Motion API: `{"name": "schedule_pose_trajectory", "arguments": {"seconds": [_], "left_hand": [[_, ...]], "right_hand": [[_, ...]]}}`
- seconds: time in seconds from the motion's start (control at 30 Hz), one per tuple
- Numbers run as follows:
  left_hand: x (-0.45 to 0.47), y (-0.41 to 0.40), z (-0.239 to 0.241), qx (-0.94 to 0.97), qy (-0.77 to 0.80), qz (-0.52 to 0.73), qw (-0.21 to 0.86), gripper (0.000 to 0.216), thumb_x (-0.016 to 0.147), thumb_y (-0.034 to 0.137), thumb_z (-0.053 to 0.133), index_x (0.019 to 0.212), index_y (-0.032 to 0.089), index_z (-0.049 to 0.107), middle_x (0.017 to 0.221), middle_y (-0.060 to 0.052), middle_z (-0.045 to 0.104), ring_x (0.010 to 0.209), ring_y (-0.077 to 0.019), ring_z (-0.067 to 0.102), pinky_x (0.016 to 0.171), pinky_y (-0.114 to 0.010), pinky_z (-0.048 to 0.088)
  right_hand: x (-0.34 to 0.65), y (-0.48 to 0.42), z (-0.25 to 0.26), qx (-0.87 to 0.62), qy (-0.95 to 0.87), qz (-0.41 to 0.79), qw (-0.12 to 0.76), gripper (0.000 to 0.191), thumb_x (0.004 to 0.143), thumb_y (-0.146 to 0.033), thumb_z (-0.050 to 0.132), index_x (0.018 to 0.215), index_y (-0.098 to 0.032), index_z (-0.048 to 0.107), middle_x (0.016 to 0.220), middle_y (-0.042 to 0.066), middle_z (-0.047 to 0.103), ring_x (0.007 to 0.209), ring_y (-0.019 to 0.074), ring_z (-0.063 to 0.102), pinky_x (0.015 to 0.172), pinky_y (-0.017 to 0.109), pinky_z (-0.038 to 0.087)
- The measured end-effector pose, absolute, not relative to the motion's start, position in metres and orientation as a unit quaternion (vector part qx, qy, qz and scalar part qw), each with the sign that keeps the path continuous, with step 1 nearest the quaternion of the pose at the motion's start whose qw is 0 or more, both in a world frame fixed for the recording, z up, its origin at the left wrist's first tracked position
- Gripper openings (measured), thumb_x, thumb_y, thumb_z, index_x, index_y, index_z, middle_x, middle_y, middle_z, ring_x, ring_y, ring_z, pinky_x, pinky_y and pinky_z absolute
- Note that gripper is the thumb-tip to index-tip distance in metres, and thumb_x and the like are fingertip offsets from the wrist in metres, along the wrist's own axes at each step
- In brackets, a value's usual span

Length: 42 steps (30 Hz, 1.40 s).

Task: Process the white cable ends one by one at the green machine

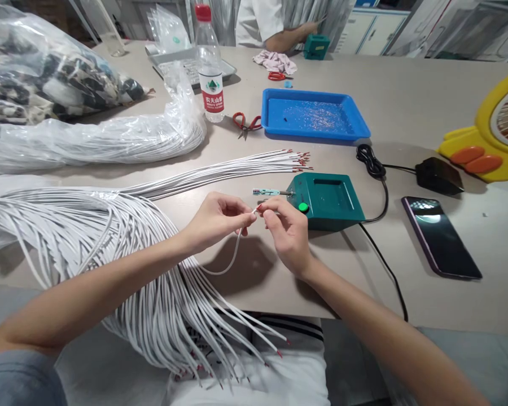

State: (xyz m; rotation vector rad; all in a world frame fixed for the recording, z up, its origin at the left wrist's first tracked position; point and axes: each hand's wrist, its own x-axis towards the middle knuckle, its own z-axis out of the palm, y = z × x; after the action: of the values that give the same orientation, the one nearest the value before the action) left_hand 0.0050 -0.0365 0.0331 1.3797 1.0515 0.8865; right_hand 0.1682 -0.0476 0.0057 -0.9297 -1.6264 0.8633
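Observation:
My left hand (217, 219) pinches a thin white wire (233, 255) near its end, and the wire loops down toward a big bundle of white wires (110, 254) draped over the table edge onto my lap. My right hand (287, 232) pinches the same wire's red-tipped end, fingertips almost meeting the left hand's. Just beyond sits a green box tool (328, 200) with a green button and a small probe sticking out to the left. A second sheaf of wires (237, 166) with red tips lies fanned out behind the hands.
A blue tray (355, 121), red scissors (245, 122), a water bottle (209, 65) and bagged wires (88, 141) lie farther back. A phone (440, 237), black pedal (438, 175) with cable and a yellow fan (491, 124) are on the right. Another person's arm (288, 36) rests at the far edge.

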Motion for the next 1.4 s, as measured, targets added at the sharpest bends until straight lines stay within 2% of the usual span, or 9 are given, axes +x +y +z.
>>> {"name": "schedule_pose_trajectory", "arguments": {"seconds": [0.4,0.5,0.63,0.8,0.9,1.0,1.13,1.27,1.4], "left_hand": [[0.004,-0.037,0.036,0.634,0.355,0.328,0.604,0.025,0.079,0.033,0.067,0.068,0.01,0.067,0.058,-0.005,0.064,0.053,-0.0122,0.059,0.053,-0.022,0.047],[0.001,-0.038,0.03,0.715,0.367,0.356,0.478,0.017,0.081,0.025,0.062,0.073,0.012,0.069,0.062,-0.006,0.065,0.056,-0.0131,0.059,0.055,-0.024,0.047],[-0.011,-0.033,0.015,0.813,0.361,0.398,0.224,0.013,0.079,0.018,0.06,0.079,0.02,0.073,0.075,-0.007,0.07,0.073,-0.0165,0.062,0.073,-0.028,0.048],[-0.01,-0.022,0.009,0.764,0.385,0.441,0.271,0.01,0.076,0.018,0.062,0.078,0.02,0.072,0.077,-0.006,0.069,0.069,-0.0144,0.06,0.068,-0.025,0.046],[-0.001,-0.014,0.007,0.632,0.446,0.455,0.441,0.009,0.073,0.023,0.067,0.072,0.014,0.068,0.064,-0.003,0.063,0.058,-0.0119,0.056,0.058,-0.022,0.044],[0.006,-0.006,-0.001,0.582,0.45,0.429,0.524,0.016,0.07,0.025,0.07,0.068,0.01,0.067,0.051,-0.001,0.057,0.046,-0.0099,0.05,0.047,-0.021,0.038],[0.008,-0.001,-0.008,0.544,0.447,0.421,0.572,0.029,0.069,0.022,0.071,0.094,0.007,0.068,0.05,0.0,0.057,0.043,-0.009,0.049,0.044,-0.019,0.036],[0.006,-0.001,-0.006,0.494,0.439,0.432,0.614,0.037,0.07,0.014,0.068,0.106,0.007,0.062,0.054,0.001,0.058,0.046,-0.008,0.051,0.048,-0.019,0.039],[0.003,0.0,-0.002,0.449,0.415,0.437,0.66,0.039,0.069,0.013,0.066,0.107,0.008,0.061,0.06,0.0,0.059,0.049,-0.0083,0.053,0.05,-0.02,0.041]], "right_hand": [[0.178,-0.042,0.014,-0.35,-0.792,0.147,0.478,0.012,0.083,-0.016,0.053,0.072,-0.02,0.056,0.072,0.003,0.056,0.069,0.0165,0.048,0.065,0.032,0.039],[0.175,-0.046,0.019,-0.376,-0.74,0.275,0.486,0.015,0.082,-0.02,0.054,0.067,-0.019,0.054,0.066,0.001,0.05,0.06,0.0132,0.042,0.058,0.029,0.034],[0.168,-0.051,0.023,-0.364,-0.511,0.659,0.414,0.021,0.079,-0.031,0.054,0.064,-0.019,0.046,0.059,-0.004,0.037,0.052,0.0093,0.032,0.046,0.023,0.022],[0.162,-0.058,0.024,-0.285,-0.351,0.84,0.301,0.021,0.079,-0.031,0.051,0.065,-0.02,0.04,0.06,-0.005,0.031,0.05,0.0081,0.026,0.042,0.02,0.013],[0.163,-0.06,0.026,-0.363,-0.512,0.689,0.363,0.023,0.084,-0.037,0.049,0.069,-0.019,0.048,0.06,-0.003,0.041,0.049,0.0093,0.033,0.043,0.022,0.022],[0.169,-0.054,0.034,-0.438,-0.719,0.356,0.405,0.019,0.087,-0.032,0.049,0.08,-0.018,0.06,0.075,0.004,0.057,0.068,0.0156,0.051,0.057,0.027,0.039],[0.184,-0.03,0.05,-0.519,-0.828,0.002,0.213,0.019,0.086,-0.019,0.051,0.099,-0.015,0.064,0.1,0.013,0.062,0.097,0.0266,0.052,0.08,0.038,0.041],[0.193,-0.006,0.054,-0.506,-0.859,-0.061,0.054,0.018,0.087,-0.021,0.054,0.099,-0.014,0.065,0.103,0.014,0.061,0.1,0.0272,0.052,0.086,0.039,0.038],[0.188,0.002,0.051,-0.435,-0.894,-0.103,0.036,0.019,0.087,-0.02,0.055,0.104,-0.014,0.062,0.103,0.013,0.06,0.1,0.0257,0.051,0.086,0.036,0.037]]}}
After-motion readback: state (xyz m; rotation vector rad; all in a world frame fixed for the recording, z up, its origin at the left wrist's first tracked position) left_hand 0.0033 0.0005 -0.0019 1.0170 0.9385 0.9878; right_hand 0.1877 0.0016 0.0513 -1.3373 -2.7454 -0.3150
